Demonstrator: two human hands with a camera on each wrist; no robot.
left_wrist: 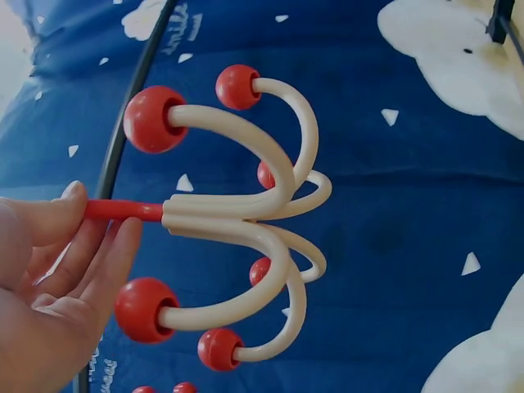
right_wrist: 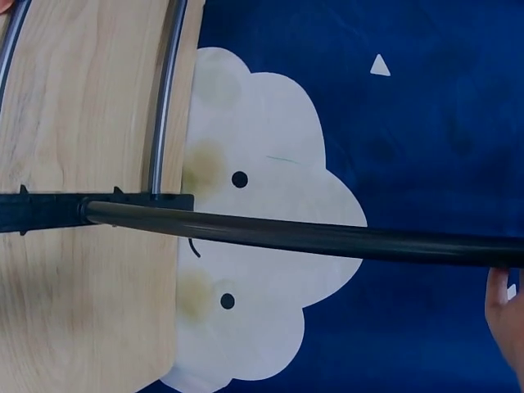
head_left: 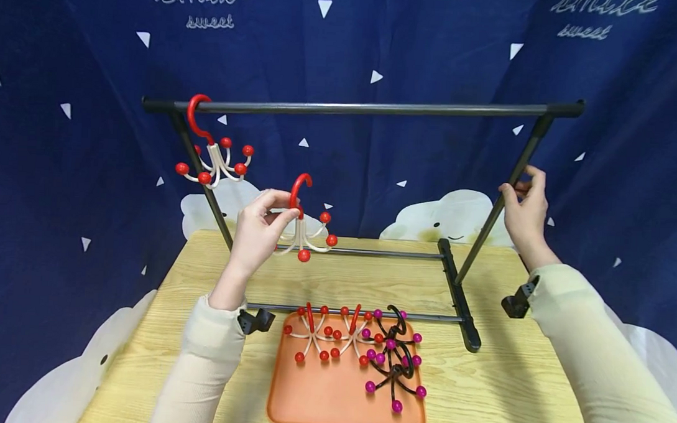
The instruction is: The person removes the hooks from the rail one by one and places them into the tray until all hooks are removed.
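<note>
My left hand (head_left: pixel 259 230) pinches the red hook of a white hanger (head_left: pixel 300 232) whose curved arms end in red balls; it is held upright below the rack's top bar. Seen from the left wrist, the hanger's arms (left_wrist: pixel 229 209) spread away from my fingertips. On the right, my right hand (head_left: pixel 527 212) holds the dark slanted post (head_left: pixel 492 217) of the garment rack between thumb and fingers. Only part of that hand (right_wrist: pixel 506 315) enters the right wrist view, at the edge. A matching hanger (head_left: pixel 217 160) hangs by its red hook from the left end of the top bar (head_left: pixel 342 109).
An orange tray (head_left: pixel 332 398) on the wooden table (head_left: pixel 506 379) holds two red-and-white hangers (head_left: pixel 311 338) and black hangers (head_left: pixel 396 370) with magenta balls. The rack's lower bars (head_left: pixel 382 253) cross behind the tray. A dark blue curtain (head_left: pixel 344 50) stands at the back.
</note>
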